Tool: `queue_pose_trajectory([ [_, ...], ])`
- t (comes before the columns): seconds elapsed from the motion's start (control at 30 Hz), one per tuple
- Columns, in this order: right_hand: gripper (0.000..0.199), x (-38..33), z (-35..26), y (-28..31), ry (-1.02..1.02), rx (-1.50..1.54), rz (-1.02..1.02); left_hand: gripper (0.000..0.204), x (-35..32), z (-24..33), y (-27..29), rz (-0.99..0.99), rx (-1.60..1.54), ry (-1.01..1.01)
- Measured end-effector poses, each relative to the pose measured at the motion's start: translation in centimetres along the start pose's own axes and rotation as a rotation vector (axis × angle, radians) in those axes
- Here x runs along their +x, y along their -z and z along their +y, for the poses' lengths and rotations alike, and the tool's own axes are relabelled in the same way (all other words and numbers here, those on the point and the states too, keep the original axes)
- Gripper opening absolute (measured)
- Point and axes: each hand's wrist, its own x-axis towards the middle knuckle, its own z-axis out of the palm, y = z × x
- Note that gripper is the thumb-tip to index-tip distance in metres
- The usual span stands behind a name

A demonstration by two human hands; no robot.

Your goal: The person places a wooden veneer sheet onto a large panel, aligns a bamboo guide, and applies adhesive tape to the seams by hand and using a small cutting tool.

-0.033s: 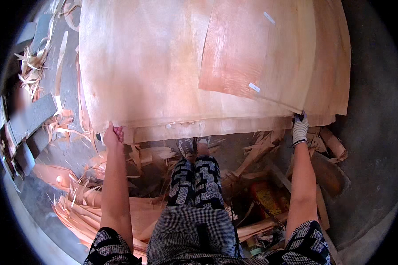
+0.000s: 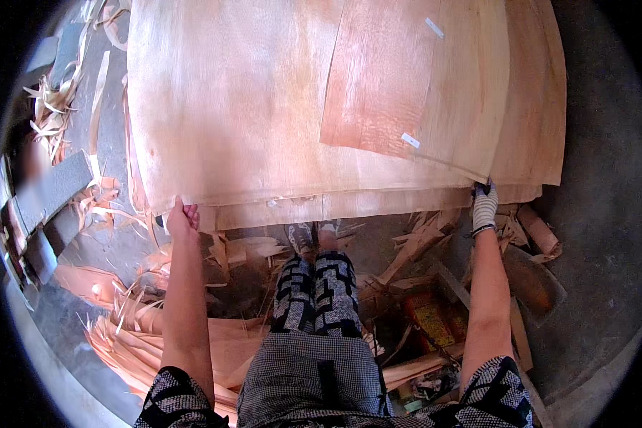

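Observation:
A broad, pale wood veneer sheet [image 2: 228,107] lies on top of a stack of similar sheets in front of me. My bare left hand [image 2: 183,217] is closed on its near left corner, thumb on top and fingers curled below. At the near right, my right hand [image 2: 485,203], in a striped knit glove, grips the near edge; its fingers are partly hidden. A narrower, redder veneer piece [image 2: 371,93] lies at an angle over the right part of the sheet, its lower edge slanting toward my right hand. Two small white labels [image 2: 410,140] lie on the veneer there.
Torn veneer strips [image 2: 53,114] litter the floor at the left. A heap of veneer scraps [image 2: 143,342] lies at lower left, beside my legs. Near my right leg are wooden boards and a red-yellow package [image 2: 429,319]. The lower sheets' edge [image 2: 285,214] sticks out toward my feet.

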Motion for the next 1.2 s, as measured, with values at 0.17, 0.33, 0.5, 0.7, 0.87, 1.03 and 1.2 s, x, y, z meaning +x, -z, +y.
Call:
queue_pose_trajectory([
  [0.17,0.033,0.4,1.4,-0.5,0.175,-0.03,0.01,0.018,2.0,0.0,1.3,-0.066,-0.095,0.049],
  [0.33,0.038,-0.1,1.0,-0.7,0.138,-0.051,-0.035,0.018,3.2,-0.1,1.6,0.01,-0.124,0.098],
  [0.5,0.044,1.3,2.5,0.0,0.192,-0.106,-0.068,0.021,4.3,0.2,1.1,-0.056,-0.173,0.184],
  [0.7,0.053,-3.8,-1.8,-0.5,0.196,-0.699,-0.026,0.04,0.3,1.7,3.3,-0.312,0.173,0.066],
  [0.87,0.042,-11.7,4.4,1.7,0.102,-0.889,-0.398,0.054,-5.8,-0.2,2.7,-0.453,0.629,-0.147],
  [1.03,0.045,-21.3,10.8,2.9,-0.079,-1.066,-0.898,0.028,-15.1,-3.6,-3.3,-0.547,1.148,-0.778],
  [1.2,0.041,-17.1,-2.8,-2.9,0.079,-0.815,-0.8,0.039,-20.8,-4.4,-11.8,-0.784,1.226,-1.304],
])
